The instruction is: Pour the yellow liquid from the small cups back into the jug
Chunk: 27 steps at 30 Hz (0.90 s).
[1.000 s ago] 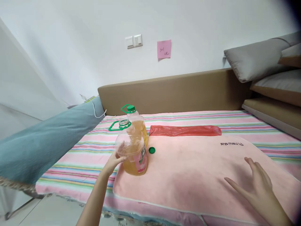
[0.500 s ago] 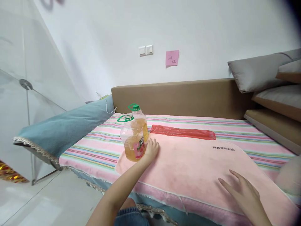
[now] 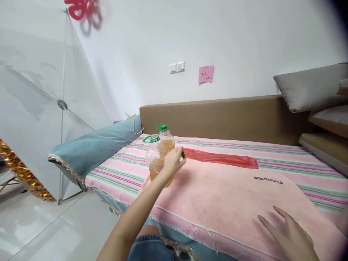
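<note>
My left hand (image 3: 173, 161) pinches a green bottle cap (image 3: 183, 154) just above the pink towel. Behind that hand stands an uncapped plastic bottle (image 3: 154, 167), partly filled with amber liquid and with a green handle ring at its neck; the hand hides part of its label. A second bottle (image 3: 168, 138) of the same kind, its green cap on, is upright farther back and partly covered by the first. Over the front right of the towel (image 3: 223, 192), my right hand (image 3: 293, 235) is open, fingers apart, holding nothing.
A folded red plastic bag (image 3: 220, 158) lies along the towel's far edge on the striped bedspread (image 3: 116, 170). Brown backrest (image 3: 212, 116) behind, grey pillow (image 3: 310, 88) and cushions at right, blue-covered armrest (image 3: 98, 141) at left.
My left hand has risen from the towel beside the front bottle with the green cap now showing in its fingers. The view has shifted slightly left. My right hand stays open over the towel.
</note>
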### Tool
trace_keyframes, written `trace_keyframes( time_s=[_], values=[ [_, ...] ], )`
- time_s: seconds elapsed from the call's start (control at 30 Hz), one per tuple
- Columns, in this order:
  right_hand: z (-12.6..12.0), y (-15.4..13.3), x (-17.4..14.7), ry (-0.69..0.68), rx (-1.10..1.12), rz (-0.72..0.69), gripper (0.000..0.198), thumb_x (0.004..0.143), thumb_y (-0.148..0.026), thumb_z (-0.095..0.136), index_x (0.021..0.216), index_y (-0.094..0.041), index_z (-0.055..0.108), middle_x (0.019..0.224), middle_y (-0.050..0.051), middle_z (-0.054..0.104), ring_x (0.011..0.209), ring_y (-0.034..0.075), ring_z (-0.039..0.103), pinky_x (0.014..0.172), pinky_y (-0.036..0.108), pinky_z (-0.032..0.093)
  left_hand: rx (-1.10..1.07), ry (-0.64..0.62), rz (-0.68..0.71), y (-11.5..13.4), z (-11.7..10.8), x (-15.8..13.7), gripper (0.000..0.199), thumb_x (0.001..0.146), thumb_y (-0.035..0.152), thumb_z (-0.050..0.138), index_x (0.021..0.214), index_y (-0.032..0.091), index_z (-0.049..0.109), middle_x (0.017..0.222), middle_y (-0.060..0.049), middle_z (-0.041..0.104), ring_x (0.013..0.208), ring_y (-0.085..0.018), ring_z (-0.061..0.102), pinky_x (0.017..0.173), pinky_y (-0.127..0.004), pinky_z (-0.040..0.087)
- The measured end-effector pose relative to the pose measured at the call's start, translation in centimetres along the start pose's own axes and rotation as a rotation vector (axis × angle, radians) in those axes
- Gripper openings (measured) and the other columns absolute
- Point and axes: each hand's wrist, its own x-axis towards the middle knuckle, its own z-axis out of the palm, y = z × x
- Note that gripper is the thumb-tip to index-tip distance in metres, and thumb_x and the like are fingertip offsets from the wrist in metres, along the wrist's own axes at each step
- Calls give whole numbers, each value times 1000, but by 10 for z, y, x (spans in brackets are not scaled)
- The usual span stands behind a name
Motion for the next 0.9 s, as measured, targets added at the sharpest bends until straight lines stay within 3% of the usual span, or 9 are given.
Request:
trace_keyframes(
  time_s=[0.13, 0.23, 0.37, 0.47, 0.73, 0.9],
  values=[
    [-1, 0, 0, -14, -2, 25, 91, 53, -82, 49, 116, -16, 55, 132, 19, 58, 128, 44, 49, 115, 57, 32, -166, 369, -84, -31, -76, 34, 29, 89, 31, 56, 116, 20, 55, 120, -10, 65, 114, -23, 59, 99, -39, 46],
    [-2, 2, 0, -16, 15, 32, 91, 52, -82, 50, 116, -17, 55, 131, 19, 58, 128, 44, 49, 115, 57, 32, -278, 457, -155, -62, -102, 46, 34, 89, 36, 55, 118, 20, 58, 118, -11, 68, 108, -23, 64, 94, -37, 49],
    [-5, -1, 0, -40, 48, 68, 93, 50, -82, 51, 118, -18, 54, 134, 19, 57, 131, 42, 47, 117, 56, 30, -366, 411, -201, -86, -97, 41, 25, 80, 35, 65, 98, 18, 71, 98, -10, 76, 92, -25, 69, 84, -38, 54],
    [-7, -6, -1, -55, 61, 98, 95, 47, -82, 51, 117, -18, 53, 136, 19, 55, 132, 42, 46, 118, 55, 29, -397, 396, -196, -91, -86, 34, 22, 80, 36, 65, 91, 20, 75, 92, -8, 77, 92, -26, 70, 85, -38, 55],
    [-2, -3, 0, -70, 112, 70, 97, 49, -80, 54, 122, -16, 52, 139, 19, 53, 133, 40, 45, 117, 53, 30, -402, 462, -144, -96, -69, 27, 39, 83, 46, 64, 110, 19, 74, 117, -13, 74, 114, -28, 66, 103, -43, 49],
    [0, 3, 3, -26, 143, 24, 91, 48, -75, 57, 117, -15, 56, 133, 21, 57, 129, 41, 49, 114, 54, 33, -364, 482, -124, -97, -79, 33, 56, 85, 57, 59, 121, 16, 69, 140, -18, 60, 139, -33, 49, 117, -47, 34]
  ],
)
